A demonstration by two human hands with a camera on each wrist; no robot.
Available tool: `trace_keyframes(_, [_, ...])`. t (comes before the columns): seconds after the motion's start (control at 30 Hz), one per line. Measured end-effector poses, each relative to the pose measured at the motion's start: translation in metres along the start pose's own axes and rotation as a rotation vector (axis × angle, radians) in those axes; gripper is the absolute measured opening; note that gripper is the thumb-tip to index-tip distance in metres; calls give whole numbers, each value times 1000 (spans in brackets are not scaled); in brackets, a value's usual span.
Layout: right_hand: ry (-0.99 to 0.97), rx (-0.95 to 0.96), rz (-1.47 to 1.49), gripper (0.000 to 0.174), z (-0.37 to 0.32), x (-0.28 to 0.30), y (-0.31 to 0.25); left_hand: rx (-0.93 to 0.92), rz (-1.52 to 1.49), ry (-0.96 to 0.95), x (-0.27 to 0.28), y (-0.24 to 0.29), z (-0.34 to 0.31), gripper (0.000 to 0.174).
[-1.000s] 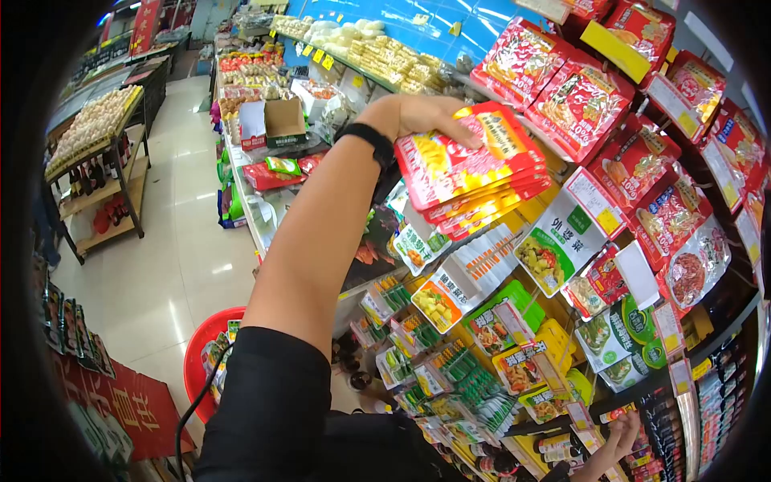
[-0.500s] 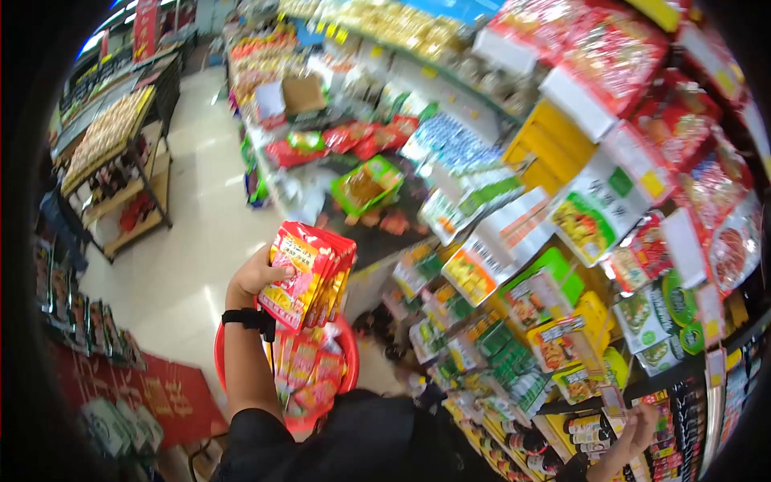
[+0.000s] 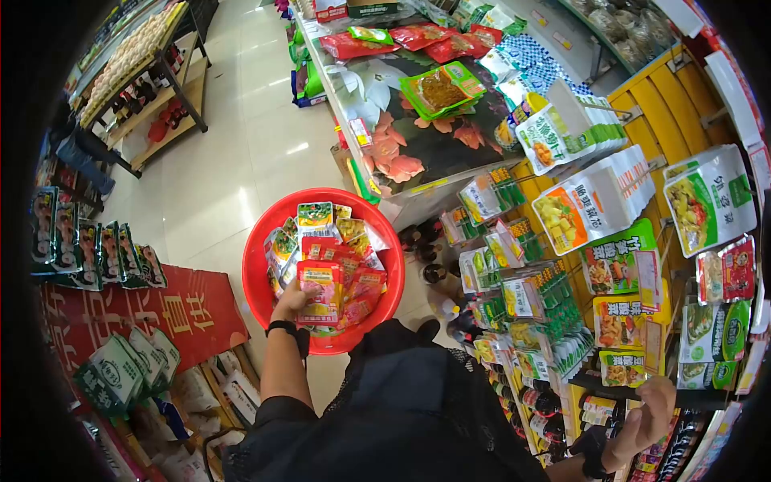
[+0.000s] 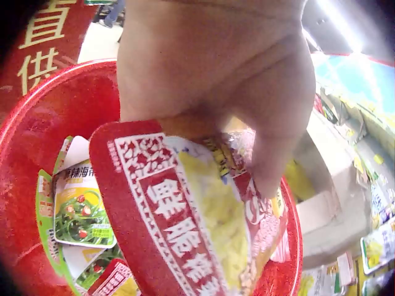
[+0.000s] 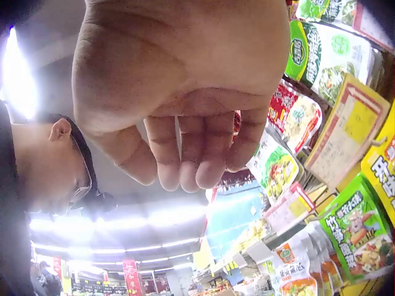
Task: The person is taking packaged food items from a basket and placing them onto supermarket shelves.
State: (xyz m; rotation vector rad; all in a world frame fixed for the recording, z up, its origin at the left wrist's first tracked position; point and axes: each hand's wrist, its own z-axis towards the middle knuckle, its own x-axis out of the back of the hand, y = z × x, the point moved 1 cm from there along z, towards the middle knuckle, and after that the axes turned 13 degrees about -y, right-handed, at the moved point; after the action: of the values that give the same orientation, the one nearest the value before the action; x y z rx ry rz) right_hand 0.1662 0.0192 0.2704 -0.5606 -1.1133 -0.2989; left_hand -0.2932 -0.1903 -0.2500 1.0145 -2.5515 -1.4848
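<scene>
Your left grip (image 3: 291, 302) clamps a red zha cai packet (image 3: 320, 292) by its edge within the red tub (image 3: 254, 249), probably to lay it flat; your right grip (image 3: 647, 419) hangs loosely curled, empty.

There in the tub (image 3: 259, 233), the left hand (image 3: 292, 301) grips a red packet (image 3: 320, 287), the flowery counter (image 3: 401, 166) beyond that tub and the right hand (image 3: 645, 419) well to its right.

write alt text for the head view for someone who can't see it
A person's left hand holds a red packet over a round red tub of food packets in a shop. The empty right hand is near hanging packets on the right; a flower-patterned counter stands ahead.
</scene>
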Motion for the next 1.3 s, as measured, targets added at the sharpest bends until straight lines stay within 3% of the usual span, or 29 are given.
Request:
trace_keyframes(0.03, [-30,13,9,30,5,-5,-2,17,0,-26,7,-21,12,50])
trace_keyframes(0.1, [-79,6,42,29,15,-18,-6,19,170,106,19,-53,39,57])
trace_keyframes(0.13, [-114,3,52,29,18,-23,-7,-199,368,247,31,-84,61,59])
trace_keyframes(0.17, [-148,0,59,29,20,-28,-8,-33,551,397,24,-70,54,58])
trace_keyframes(0.27, [-253,-27,97,28,29,-39,-10,207,500,340,16,-69,61,58])
trace_keyframes(0.37, [-287,-45,146,29,35,-50,-12,133,700,459,-11,-75,44,59])
trace_keyframes(0.5, [-299,-76,153,29,41,-57,-13,82,740,640,-28,-87,20,55])
trace_keyframes(0.57, [-310,-80,153,28,44,-58,-11,-60,861,718,-30,-99,11,50])
trace_keyframes(0.73, [-287,-60,173,26,47,-64,-2,79,741,381,-20,-122,-3,46])
trace_keyframes(0.83, [-271,-42,218,31,49,-68,4,-204,969,308,-28,-118,-6,37])
trace_keyframes(0.93, [-272,-42,259,30,49,-71,5,39,808,46,-30,-109,6,41])
trace_keyframes(1.03, [-277,-44,281,29,42,-67,9,79,825,-44,-52,-103,6,43])
trace_keyframes(1.07, [-276,-39,280,29,38,-65,11,136,878,-24,-62,-102,8,40])
trace_keyframes(1.1, [-272,-35,278,30,34,-62,14,-3,1049,-153,-53,-127,23,37])
trace_keyframes(1.17, [-295,-62,281,31,24,-54,18,268,1363,-317,-53,-146,39,44])
trace_keyframes(1.23, [-293,-85,278,31,10,-49,24,394,1481,-183,-83,-122,22,48])
trace_keyframes(1.27, [-287,-93,285,31,5,-44,24,356,1381,-142,-64,-167,41,48])
trace_keyframes(1.3, [-296,-100,282,31,0,-40,26,418,1326,-171,-89,-124,23,48])
